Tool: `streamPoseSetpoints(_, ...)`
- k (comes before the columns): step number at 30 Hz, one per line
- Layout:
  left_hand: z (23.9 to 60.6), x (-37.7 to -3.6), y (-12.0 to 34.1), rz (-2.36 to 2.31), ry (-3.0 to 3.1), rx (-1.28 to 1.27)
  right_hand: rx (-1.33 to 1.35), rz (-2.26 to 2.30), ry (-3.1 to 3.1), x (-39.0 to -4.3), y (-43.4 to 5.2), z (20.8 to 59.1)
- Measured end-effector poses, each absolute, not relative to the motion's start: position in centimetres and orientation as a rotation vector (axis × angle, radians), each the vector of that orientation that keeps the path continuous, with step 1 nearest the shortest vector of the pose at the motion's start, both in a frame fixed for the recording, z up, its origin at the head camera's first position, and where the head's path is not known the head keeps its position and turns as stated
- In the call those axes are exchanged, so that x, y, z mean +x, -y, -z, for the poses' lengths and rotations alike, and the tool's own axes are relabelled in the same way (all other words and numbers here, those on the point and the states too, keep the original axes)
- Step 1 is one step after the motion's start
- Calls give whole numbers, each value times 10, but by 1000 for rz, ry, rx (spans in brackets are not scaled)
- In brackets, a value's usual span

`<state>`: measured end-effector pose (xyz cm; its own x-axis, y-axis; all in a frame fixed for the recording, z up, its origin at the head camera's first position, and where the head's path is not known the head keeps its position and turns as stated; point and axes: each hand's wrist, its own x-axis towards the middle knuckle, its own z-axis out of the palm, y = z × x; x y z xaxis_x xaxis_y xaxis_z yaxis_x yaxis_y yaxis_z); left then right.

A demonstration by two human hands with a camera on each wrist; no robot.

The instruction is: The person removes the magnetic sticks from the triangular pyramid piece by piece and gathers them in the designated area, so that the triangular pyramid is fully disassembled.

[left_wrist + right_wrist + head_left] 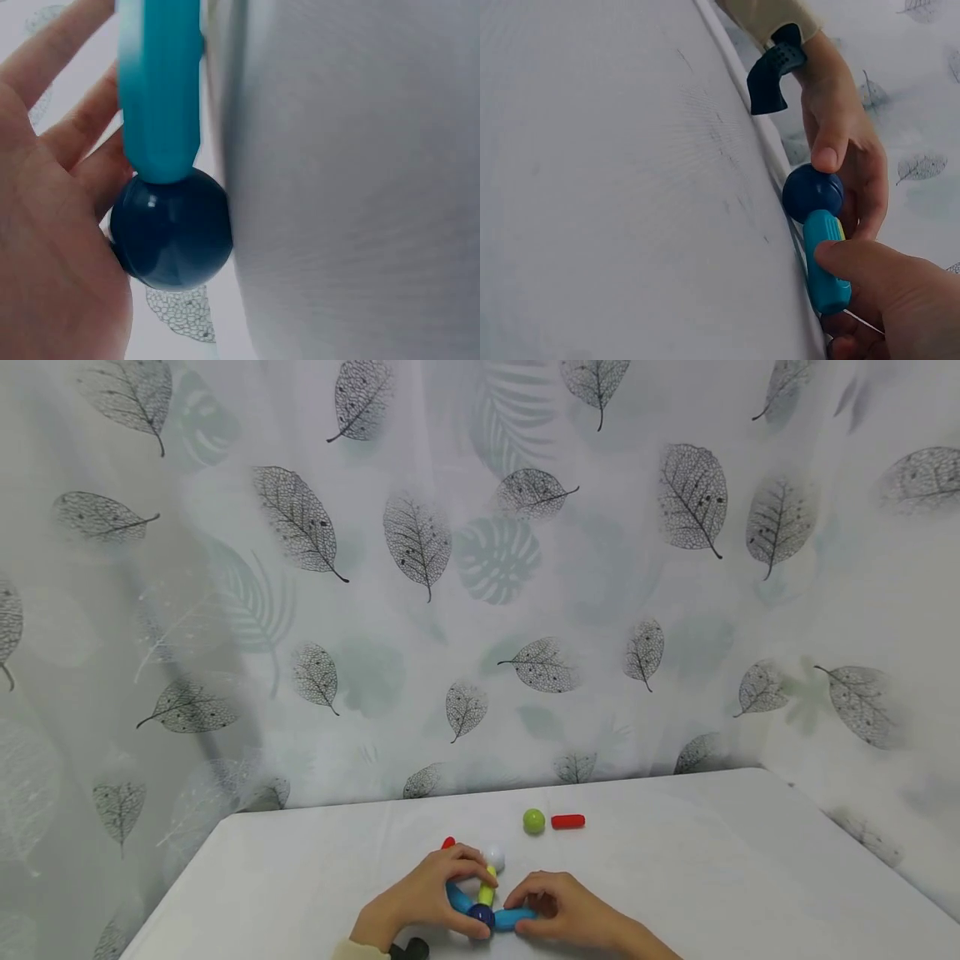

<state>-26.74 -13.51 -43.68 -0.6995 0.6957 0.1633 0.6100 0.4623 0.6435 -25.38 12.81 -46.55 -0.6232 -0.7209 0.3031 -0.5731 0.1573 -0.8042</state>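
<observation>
A dark blue ball joins two blue rods and a yellow-green rod in one piece on the table. My left hand curves round this piece, its thumb on the ball and a finger at the yellow-green rod. The left blue rod lies inside that hand; the left wrist view shows a blue rod touching the ball. My right hand pinches the right blue rod, whose end meets the ball. A white ball sits at the far end of the yellow-green rod.
A green ball and a red rod lie further back on the white table. The tip of another red rod shows behind my left hand. A leaf-print curtain hangs behind the table. A dark strap hangs at my left wrist.
</observation>
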Motion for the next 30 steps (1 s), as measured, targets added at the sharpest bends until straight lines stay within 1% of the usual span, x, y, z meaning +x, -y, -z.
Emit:
streamPoseSetpoints(5, 439, -266, 137, -999, -2606, 1104, -1265, 1476, -2274, -254, -127, 469)
streamPoseSetpoints(14, 436, -266, 135, -1057, -2570, 1058, -1165, 1427, -2366, -255, -128, 464)
streamPoseSetpoints(23, 436, -266, 134, -1071, -2568, 1048, -1215, 1450, -2356, -256, -132, 462)
streamPoseSetpoints(30, 438, -266, 133, -1059, -2565, 1004, -1226, 1452, -2460, -261, -142, 460)
